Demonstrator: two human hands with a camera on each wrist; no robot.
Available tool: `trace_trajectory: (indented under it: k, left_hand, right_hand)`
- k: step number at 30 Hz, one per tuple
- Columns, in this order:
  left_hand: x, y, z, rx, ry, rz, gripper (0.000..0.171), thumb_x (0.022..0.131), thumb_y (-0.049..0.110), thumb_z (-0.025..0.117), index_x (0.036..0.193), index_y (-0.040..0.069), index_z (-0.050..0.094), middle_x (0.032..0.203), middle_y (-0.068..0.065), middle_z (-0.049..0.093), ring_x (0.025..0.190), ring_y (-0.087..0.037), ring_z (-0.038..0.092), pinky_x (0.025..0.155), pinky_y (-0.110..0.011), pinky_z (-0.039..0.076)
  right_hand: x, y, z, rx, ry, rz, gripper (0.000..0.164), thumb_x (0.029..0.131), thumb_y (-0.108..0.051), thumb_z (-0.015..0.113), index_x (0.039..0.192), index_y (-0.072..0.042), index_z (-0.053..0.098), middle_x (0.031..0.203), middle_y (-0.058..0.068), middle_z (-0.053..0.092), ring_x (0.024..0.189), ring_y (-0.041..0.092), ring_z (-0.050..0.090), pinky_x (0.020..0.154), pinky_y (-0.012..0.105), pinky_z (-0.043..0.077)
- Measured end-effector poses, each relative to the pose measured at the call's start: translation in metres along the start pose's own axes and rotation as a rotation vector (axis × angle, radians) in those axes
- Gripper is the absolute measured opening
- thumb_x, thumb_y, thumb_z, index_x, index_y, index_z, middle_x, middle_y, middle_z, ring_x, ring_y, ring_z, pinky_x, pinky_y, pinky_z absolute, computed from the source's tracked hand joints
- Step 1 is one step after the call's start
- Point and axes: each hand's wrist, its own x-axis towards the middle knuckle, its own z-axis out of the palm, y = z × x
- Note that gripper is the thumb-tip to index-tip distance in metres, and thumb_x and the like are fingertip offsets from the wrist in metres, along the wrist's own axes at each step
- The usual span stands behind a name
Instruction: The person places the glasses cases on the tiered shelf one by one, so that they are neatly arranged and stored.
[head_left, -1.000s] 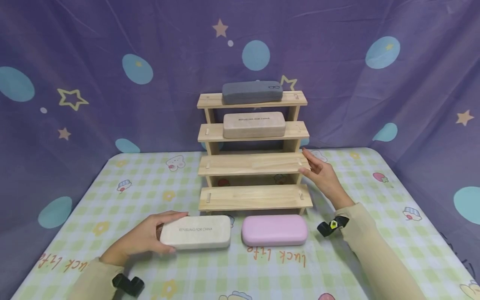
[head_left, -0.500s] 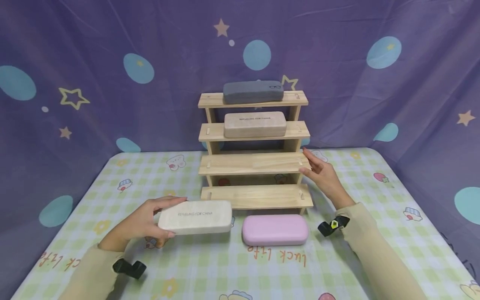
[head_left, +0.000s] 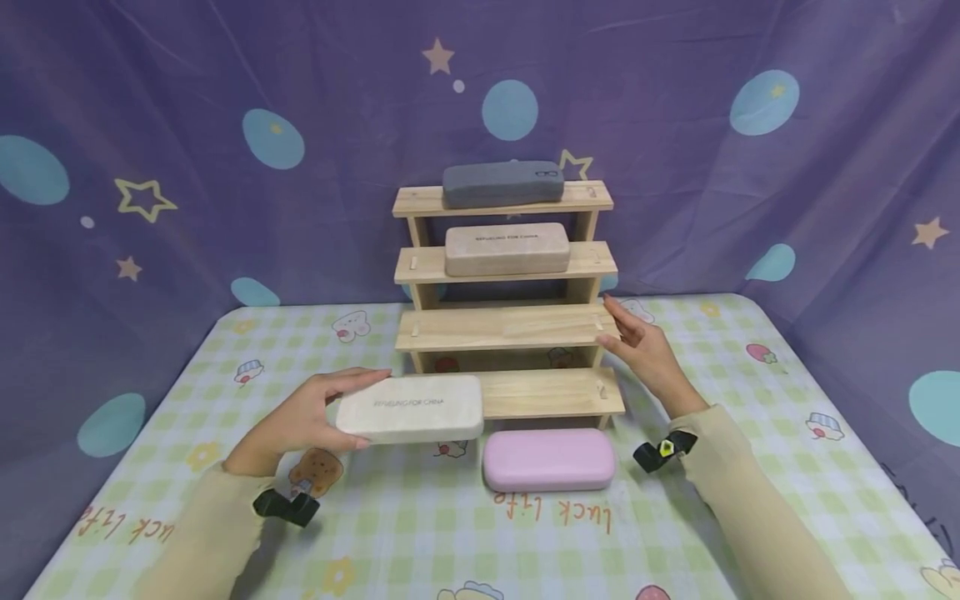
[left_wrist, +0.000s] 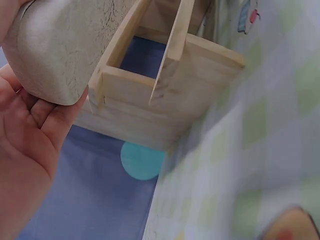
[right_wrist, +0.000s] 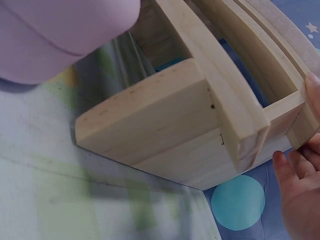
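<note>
My left hand [head_left: 318,417] grips the left end of a white glasses case [head_left: 411,408] printed with "REFUELING FOR CHINA". It holds the case off the table, in front of the left part of the lowest step of a wooden stepped rack [head_left: 551,393]. In the left wrist view, the fingers [left_wrist: 55,117] curl under the end of the case [left_wrist: 65,55]. My right hand [head_left: 645,354] holds the right end of the rack's second step from the bottom, thumb in front. The right wrist view shows it at the rack's edge [right_wrist: 295,125].
A pink glasses case [head_left: 550,460] lies on the checked tablecloth [head_left: 420,542] before the rack. A beige case [head_left: 507,250] rests on the third step up, and a grey-blue case [head_left: 502,185] on the top one. A purple curtain [head_left: 360,83] hangs behind.
My left hand has lifted the white glasses case from the table and carried it up, forward and slightly right. The right hand keeps its place on the rack.
</note>
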Motion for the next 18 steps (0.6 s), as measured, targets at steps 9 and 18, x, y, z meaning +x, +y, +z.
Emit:
trace_trajectory:
  k: [9,18]
  left_hand:
    - [0.031,0.007,0.002,-0.004,0.008,0.029,0.083,0.061,0.01,0.089,0.134,0.002,0.052,0.133,-0.019,0.053,0.119,-0.01,0.049,0.09,-0.022,0.042]
    - [0.059,0.013,0.005,0.034,0.05,-0.015,0.084,0.061,0.013,0.089,0.136,0.01,0.052,0.134,-0.01,0.055,0.125,-0.023,0.045,0.097,-0.023,0.038]
  right_hand:
    - [0.001,0.0,0.0,0.003,0.001,-0.003,0.063,0.092,-0.006,0.06,0.145,0.003,0.028,0.152,0.016,0.024,0.138,0.031,0.025,0.097,0.012,0.034]
    - [0.001,0.002,0.0,0.004,0.0,-0.002,0.064,0.092,-0.007,0.061,0.145,0.002,0.028,0.153,0.014,0.024,0.138,0.03,0.025,0.097,0.012,0.034]
